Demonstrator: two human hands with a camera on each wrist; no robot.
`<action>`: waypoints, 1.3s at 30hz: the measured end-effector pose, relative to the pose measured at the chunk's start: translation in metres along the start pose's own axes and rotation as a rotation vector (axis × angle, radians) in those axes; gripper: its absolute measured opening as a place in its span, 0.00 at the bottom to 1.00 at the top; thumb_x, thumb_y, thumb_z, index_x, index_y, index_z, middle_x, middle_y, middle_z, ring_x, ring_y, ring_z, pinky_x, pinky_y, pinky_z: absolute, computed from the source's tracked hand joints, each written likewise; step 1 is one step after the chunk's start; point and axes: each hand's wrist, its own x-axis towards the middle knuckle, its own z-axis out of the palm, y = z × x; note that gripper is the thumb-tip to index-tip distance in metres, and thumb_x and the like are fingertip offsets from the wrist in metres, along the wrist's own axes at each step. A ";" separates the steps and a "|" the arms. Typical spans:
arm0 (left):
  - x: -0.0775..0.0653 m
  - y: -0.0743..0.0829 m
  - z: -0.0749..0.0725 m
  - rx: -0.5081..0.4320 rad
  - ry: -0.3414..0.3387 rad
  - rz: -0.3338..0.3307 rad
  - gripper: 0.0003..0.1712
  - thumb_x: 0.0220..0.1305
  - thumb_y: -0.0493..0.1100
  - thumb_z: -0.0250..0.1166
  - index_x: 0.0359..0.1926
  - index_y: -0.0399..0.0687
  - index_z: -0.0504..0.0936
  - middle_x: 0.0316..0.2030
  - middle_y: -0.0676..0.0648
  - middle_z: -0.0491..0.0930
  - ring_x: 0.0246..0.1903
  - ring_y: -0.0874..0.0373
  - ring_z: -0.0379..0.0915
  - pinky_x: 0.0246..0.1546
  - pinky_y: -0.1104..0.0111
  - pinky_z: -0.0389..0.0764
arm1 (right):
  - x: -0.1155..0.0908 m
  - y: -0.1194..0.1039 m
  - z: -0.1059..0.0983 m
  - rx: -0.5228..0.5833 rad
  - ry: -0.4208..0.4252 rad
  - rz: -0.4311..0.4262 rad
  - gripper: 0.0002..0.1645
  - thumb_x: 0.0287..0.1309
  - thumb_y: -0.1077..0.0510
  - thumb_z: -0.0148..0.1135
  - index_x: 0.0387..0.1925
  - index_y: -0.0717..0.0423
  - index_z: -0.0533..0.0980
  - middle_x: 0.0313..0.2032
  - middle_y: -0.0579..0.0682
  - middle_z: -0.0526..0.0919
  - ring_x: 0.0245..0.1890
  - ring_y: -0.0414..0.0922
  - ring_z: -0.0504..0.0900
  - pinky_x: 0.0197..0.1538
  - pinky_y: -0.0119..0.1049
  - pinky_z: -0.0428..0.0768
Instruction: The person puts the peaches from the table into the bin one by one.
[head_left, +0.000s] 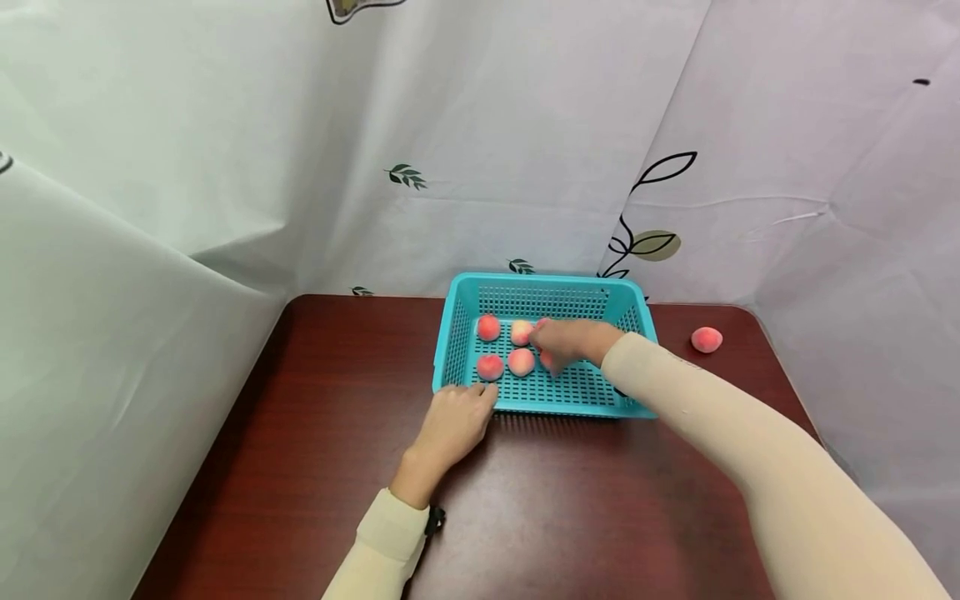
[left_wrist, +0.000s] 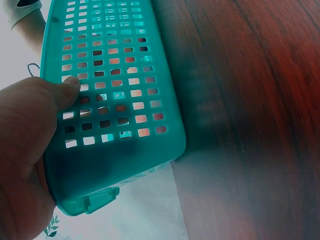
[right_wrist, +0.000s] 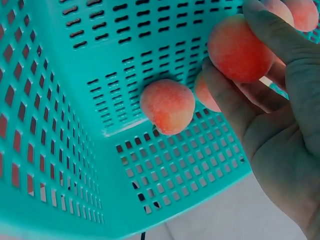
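Observation:
A turquoise plastic basket (head_left: 540, 409) stands at the back of the table with several pinkish-red peaches in it, among them one peach (head_left: 488, 327) at the back left and another (head_left: 490, 367) at the front left. My left hand (head_left: 459, 421) grips the front rim near its left corner; in the left wrist view the thumb lies against the slotted outer wall (left_wrist: 115, 155). Inside the basket, my right hand (head_left: 572, 340) holds a peach (right_wrist: 240, 48) between thumb and fingers. Close by lies a loose peach (right_wrist: 167, 106). The right hand partly hides the peaches behind it in the head view.
One more peach (head_left: 707, 339) lies on the dark red-brown table (head_left: 300, 433), right of the basket. White cloth (head_left: 510, 150) with leaf drawings hangs behind the table and on both sides. A black strap (head_left: 435, 521) shows at the left wrist.

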 end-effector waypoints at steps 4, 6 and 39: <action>0.000 0.000 0.001 -0.003 -0.021 -0.011 0.15 0.69 0.34 0.53 0.23 0.50 0.69 0.14 0.53 0.61 0.12 0.62 0.54 0.21 0.72 0.43 | 0.003 -0.001 0.003 -0.029 -0.031 0.022 0.18 0.59 0.56 0.73 0.48 0.49 0.75 0.41 0.45 0.79 0.38 0.46 0.76 0.43 0.37 0.75; 0.000 0.000 0.001 -0.006 -0.029 -0.015 0.15 0.69 0.34 0.54 0.23 0.49 0.69 0.14 0.53 0.62 0.12 0.62 0.55 0.21 0.71 0.44 | 0.003 -0.002 0.005 -0.013 -0.040 0.050 0.19 0.59 0.54 0.75 0.48 0.46 0.75 0.40 0.44 0.80 0.37 0.46 0.77 0.44 0.38 0.76; -0.001 0.002 0.005 -0.002 -0.035 -0.016 0.15 0.68 0.35 0.57 0.24 0.50 0.71 0.15 0.52 0.63 0.12 0.60 0.58 0.20 0.71 0.44 | -0.039 0.008 -0.025 0.132 0.142 -0.008 0.37 0.62 0.45 0.73 0.67 0.56 0.72 0.63 0.57 0.76 0.57 0.51 0.78 0.58 0.50 0.81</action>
